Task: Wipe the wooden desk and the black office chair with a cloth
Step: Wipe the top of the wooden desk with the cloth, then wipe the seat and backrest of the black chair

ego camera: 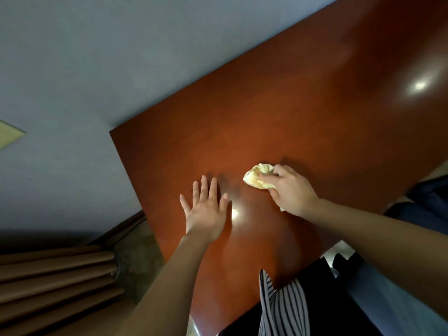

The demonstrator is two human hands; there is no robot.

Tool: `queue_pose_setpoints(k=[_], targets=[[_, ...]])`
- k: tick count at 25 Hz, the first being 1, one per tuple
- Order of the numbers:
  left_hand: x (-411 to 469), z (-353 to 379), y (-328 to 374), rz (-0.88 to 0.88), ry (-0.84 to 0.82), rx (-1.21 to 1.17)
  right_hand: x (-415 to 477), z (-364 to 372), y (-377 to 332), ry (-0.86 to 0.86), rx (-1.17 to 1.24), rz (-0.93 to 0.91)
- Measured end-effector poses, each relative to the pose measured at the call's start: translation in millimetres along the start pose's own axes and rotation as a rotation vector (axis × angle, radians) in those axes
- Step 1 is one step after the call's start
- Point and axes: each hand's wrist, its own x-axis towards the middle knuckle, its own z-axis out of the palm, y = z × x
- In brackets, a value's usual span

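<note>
The wooden desk [278,98] has a glossy reddish-brown top that runs from lower centre to the upper right. My right hand [292,190] is closed around a crumpled pale yellow cloth [258,175] and presses it onto the desk top near the middle. My left hand [206,209] lies flat on the desk to the left of the cloth, fingers spread, holding nothing. A dark shape at the right edge [431,200] may be the black office chair; I cannot tell for sure.
A blue-grey wall [97,69] borders the desk's far and left sides. Brown curtain folds [55,277] hang at the lower left. A striped garment [283,309] hangs over the desk's near edge. Lamp glare [419,84] shines on the desk's right part.
</note>
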Motion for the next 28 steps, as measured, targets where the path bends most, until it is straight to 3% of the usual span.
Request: queue_pose_setpoints(k=[4, 9, 15, 17, 19, 28], targets=[[-33, 11, -21, 0.036, -0.067, 0.037, -65, 22, -57, -0.011, 0.074, -0.021], [-59, 28, -13, 0.110, -0.122, 0.123, -140, 41, -106, -0.133, 0.138, -0.221], [-66, 18, 28, 0.205, -0.081, 0.055, -153, 15, -91, -0.475, -0.027, -0.562], [-66, 5, 44, 0.242, -0.059, -0.012, -141, -9, -74, -0.502, -0.116, -0.618], [-60, -14, 65, 0.284, -0.046, -0.081, -130, -41, -50, -0.414, -0.166, -0.589], [-69, -75, 223, 0.692, 0.012, -0.074, -166, -202, 59, 0.198, -0.167, -0.042]])
